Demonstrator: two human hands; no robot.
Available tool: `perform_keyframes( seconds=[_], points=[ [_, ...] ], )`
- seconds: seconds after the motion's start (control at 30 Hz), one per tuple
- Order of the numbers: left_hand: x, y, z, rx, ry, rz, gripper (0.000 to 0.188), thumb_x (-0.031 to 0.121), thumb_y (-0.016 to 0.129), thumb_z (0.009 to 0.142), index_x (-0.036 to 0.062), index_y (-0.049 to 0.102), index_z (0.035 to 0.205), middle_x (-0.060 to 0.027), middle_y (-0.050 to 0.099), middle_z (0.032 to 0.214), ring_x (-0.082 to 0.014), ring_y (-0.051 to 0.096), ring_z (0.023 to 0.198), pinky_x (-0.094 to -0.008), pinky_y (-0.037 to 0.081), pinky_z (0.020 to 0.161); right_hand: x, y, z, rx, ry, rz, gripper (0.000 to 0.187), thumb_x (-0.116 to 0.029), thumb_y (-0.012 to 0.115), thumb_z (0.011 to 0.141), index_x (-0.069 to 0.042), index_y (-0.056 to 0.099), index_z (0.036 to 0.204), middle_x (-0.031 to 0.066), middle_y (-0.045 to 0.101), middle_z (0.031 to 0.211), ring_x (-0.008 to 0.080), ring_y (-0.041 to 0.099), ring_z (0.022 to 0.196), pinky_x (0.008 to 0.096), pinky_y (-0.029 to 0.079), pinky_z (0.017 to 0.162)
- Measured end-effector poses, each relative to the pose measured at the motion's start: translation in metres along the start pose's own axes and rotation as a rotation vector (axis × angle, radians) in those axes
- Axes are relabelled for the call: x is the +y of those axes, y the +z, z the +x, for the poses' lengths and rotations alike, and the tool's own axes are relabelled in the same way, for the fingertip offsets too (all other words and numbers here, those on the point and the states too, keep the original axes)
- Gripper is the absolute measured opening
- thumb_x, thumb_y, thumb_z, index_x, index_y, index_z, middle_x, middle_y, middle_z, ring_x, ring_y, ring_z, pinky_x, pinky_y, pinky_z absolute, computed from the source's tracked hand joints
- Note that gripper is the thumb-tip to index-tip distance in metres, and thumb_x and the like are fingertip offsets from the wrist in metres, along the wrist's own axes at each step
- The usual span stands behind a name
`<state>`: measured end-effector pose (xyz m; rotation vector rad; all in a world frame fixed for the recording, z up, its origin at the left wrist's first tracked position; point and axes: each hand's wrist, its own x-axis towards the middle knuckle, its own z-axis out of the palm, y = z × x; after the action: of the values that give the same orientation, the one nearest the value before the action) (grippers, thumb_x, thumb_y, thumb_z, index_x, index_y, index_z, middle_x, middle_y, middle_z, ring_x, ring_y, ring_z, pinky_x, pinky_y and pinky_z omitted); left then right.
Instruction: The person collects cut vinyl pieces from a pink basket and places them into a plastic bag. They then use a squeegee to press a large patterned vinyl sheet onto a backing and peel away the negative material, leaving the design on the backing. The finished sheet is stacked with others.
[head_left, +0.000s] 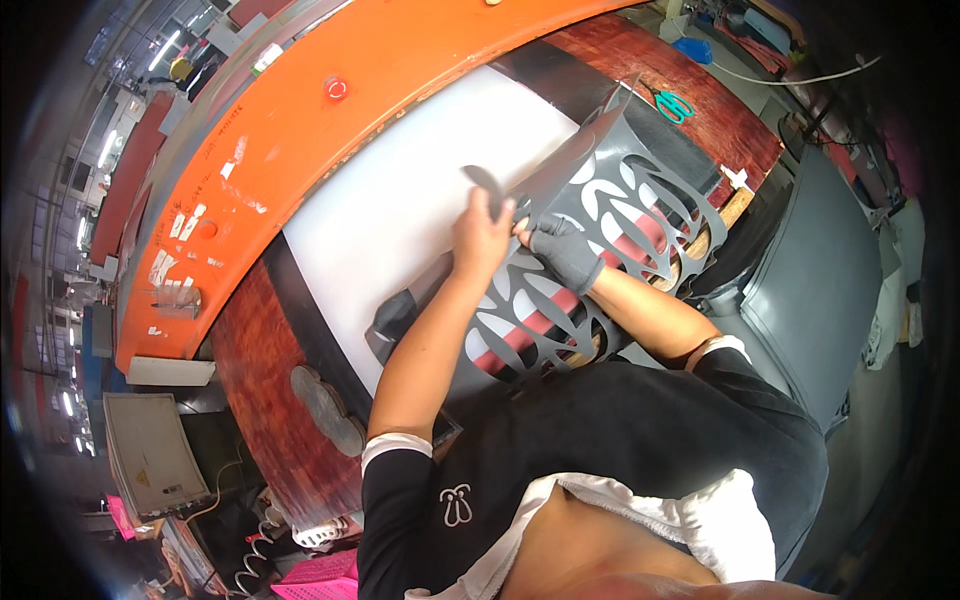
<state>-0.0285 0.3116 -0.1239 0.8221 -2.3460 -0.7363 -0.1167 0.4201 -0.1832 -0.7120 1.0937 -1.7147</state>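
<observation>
My left hand [481,235] is bare and closed on a grey leaf-shaped cut piece [484,182], which sticks up past the fingers. Right beside it, my right hand [562,252] wears a dark grey fingerless glove. Its thumb and fingertips are pressed together, and what lies between them is too small to make out. Both hands are over a grey sheet [570,165] full of leaf-shaped cut-outs, which drapes along the near edge of a white cutting board [400,190]. Left of my left forearm lies a small dark grey piece [396,314].
An orange machine beam [290,120] with a red button [336,88] spans the far side. Teal-handled scissors [672,106] lie on the reddish-brown tabletop [262,360] at the far right. A grey sole-shaped piece [326,408] rests at the left. Dark grey sheeting [815,280] stands at the right.
</observation>
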Motion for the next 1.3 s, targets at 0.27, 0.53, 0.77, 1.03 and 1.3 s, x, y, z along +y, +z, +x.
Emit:
perform_keyframes(
  seconds=[0.27,0.53,0.77,1.03,1.3],
  points=[
    [-0.046,-0.057,0.024,0.271,-0.412,-0.727,0.035,0.002,0.044,0.087,-0.0005,0.035,0.121,-0.0157,0.058,0.089,-0.0183,0.058,0.066,-0.0292,0.05,0.06,0.014,-0.002,-0.046,0.074,0.141,0.246,0.008,-0.001,0.047,0.072,-0.003,0.055,0.073,0.0078,0.063,0.083,0.0151,0.054,0.077,0.0261,0.042,0.077],
    [-0.052,-0.014,0.002,-0.066,-0.383,-0.378,0.048,0.007,0.056,0.075,-0.003,0.045,0.121,-0.0139,0.056,0.103,-0.0207,0.054,0.091,-0.031,0.043,0.077,0.012,-0.024,-0.041,-0.052,0.008,0.36,0.026,-0.03,0.052,0.086,-0.01,0.05,0.104,0.0066,0.056,0.107,0.02,0.057,0.096,0.0354,0.044,0.086],
    [-0.025,0.027,-0.059,-0.078,-0.066,-0.002,0.023,0.013,0.062,0.077,-0.0001,0.053,0.094,-0.021,0.06,0.084,-0.0384,0.058,0.082,-0.0421,0.044,0.074,-0.071,-0.061,0.016,0.373,0.131,0.336,0.038,-0.027,0.058,0.086,-0.005,0.047,0.114,0.0107,0.058,0.1,0.0234,0.059,0.087,0.0378,0.049,0.082],
    [0.005,-0.015,-0.019,-0.027,-0.346,-0.848,0.025,0.019,0.062,0.083,0.0011,0.052,0.097,-0.0027,0.055,0.083,-0.0097,0.05,0.067,-0.0248,0.043,0.064,-0.044,-0.048,-0.015,0.298,-0.083,0.121,0.035,-0.013,0.058,0.082,0.001,0.051,0.114,0.0087,0.058,0.104,0.0177,0.056,0.093,0.0306,0.047,0.081],
    [0.076,0.018,-0.006,-0.256,0.061,-0.216,0.065,0.024,0.078,0.065,-0.0038,0.042,0.111,-0.0194,0.055,0.103,-0.0249,0.056,0.096,-0.0348,0.046,0.081,-0.023,-0.045,-0.022,0.05,-0.42,-0.341,0.035,-0.009,0.053,0.083,-0.001,0.05,0.117,0.008,0.055,0.108,0.0154,0.052,0.095,0.0299,0.045,0.083]
  ],
)
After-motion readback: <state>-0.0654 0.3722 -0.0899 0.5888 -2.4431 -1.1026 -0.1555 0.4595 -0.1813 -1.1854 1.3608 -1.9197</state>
